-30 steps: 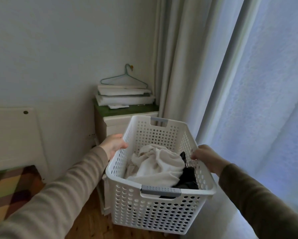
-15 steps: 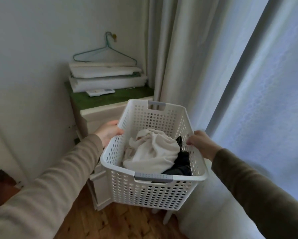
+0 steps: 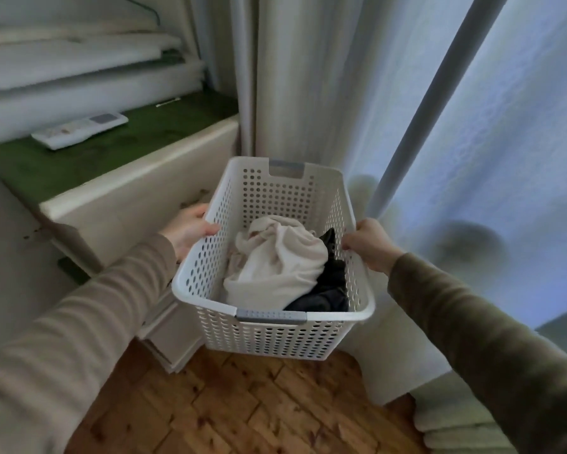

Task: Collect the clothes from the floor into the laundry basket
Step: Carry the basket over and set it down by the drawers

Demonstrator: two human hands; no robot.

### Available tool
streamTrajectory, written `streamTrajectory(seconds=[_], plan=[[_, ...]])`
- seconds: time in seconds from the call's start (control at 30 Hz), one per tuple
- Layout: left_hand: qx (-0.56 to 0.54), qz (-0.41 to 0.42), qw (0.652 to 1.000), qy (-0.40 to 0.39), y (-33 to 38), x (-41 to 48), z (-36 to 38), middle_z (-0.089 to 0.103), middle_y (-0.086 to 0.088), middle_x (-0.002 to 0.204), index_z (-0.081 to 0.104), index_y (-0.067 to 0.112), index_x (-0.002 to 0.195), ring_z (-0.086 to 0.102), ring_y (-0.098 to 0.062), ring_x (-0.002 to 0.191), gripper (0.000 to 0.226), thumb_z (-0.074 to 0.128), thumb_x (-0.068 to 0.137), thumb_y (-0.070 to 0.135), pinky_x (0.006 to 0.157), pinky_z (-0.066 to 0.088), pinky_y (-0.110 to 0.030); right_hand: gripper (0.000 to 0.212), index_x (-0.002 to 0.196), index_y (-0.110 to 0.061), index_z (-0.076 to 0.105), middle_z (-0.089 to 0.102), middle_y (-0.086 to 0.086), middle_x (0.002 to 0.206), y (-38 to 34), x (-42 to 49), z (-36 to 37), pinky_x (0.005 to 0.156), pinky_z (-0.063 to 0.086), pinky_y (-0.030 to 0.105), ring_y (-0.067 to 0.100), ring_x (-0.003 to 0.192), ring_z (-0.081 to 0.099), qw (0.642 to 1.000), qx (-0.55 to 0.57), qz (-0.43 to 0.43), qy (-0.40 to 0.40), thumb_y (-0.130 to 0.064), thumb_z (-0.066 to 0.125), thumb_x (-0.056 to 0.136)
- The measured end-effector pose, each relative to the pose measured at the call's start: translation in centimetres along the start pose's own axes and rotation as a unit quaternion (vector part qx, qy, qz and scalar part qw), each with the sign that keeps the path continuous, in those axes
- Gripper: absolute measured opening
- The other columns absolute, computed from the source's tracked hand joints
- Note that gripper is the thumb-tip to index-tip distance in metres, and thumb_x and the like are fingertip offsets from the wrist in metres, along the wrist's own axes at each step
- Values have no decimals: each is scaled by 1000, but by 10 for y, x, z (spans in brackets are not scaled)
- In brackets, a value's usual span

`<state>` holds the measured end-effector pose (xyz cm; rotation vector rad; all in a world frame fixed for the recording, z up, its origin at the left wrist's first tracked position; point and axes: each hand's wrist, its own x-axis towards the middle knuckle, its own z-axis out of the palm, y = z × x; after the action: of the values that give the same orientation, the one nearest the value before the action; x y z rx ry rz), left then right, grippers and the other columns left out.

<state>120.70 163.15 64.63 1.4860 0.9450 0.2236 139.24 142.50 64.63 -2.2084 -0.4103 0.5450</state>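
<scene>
A white perforated laundry basket (image 3: 269,335) with grey handle grips is held above the wooden floor, in the corner between a cabinet and the curtains. My left hand (image 3: 190,229) grips its left rim and my right hand (image 3: 370,242) grips its right rim. Inside lie a crumpled cream garment (image 3: 275,263) and, to its right, a dark garment (image 3: 328,293). No clothes show on the visible floor.
A low white cabinet (image 3: 128,204) with a green top stands at the left, carrying a remote control (image 3: 79,129) and stacked white boards (image 3: 79,67). Long pale curtains (image 3: 456,126) hang behind and to the right, pooling on the parquet floor (image 3: 243,407).
The basket has come down and closer to the cabinet and curtains, still held by both hands. The view has tilted downward, so the hanger and wall have left the frame.
</scene>
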Motion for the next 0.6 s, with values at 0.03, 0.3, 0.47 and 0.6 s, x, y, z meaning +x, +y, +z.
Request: streamTrajectory(seconds=[0.03, 0.3, 0.47, 0.6], plan=[[6, 0, 1000, -4, -4, 6, -1, 47, -18, 137, 39, 14, 137, 47, -38, 122, 53, 45, 88, -6, 93, 40, -49, 11, 85, 7, 58, 50, 12, 66, 4, 1, 7, 58, 44, 31, 25, 66, 52, 1000, 6, 8, 1, 5, 52, 76], [53, -3, 998, -17, -64, 48, 5, 49, -14, 136, 41, 18, 135, 48, -33, 120, 50, 46, 89, -2, 88, 41, -40, 23, 60, -9, 51, 49, 3, 61, 59, 22, 65, 63, 43, 30, 20, 74, 51, 996, 50, 67, 7, 3, 51, 79], [85, -9, 996, -8, -122, 75, 15, 49, -12, 137, 41, 17, 136, 49, -32, 122, 50, 46, 89, 0, 97, 42, -44, 22, 62, -10, 51, 50, 2, 62, 108, 41, 107, 67, 44, 31, 18, 65, 50, 993, 52, 102, 5, 3, 50, 79], [155, 1, 988, -2, -175, 100, 27, 48, -12, 137, 36, 14, 137, 47, -30, 123, 49, 45, 90, 4, 95, 39, -38, 17, 67, -9, 51, 48, 1, 63, 152, 55, 142, 61, 42, 29, 22, 75, 52, 991, 52, 122, 8, 2, 47, 79]])
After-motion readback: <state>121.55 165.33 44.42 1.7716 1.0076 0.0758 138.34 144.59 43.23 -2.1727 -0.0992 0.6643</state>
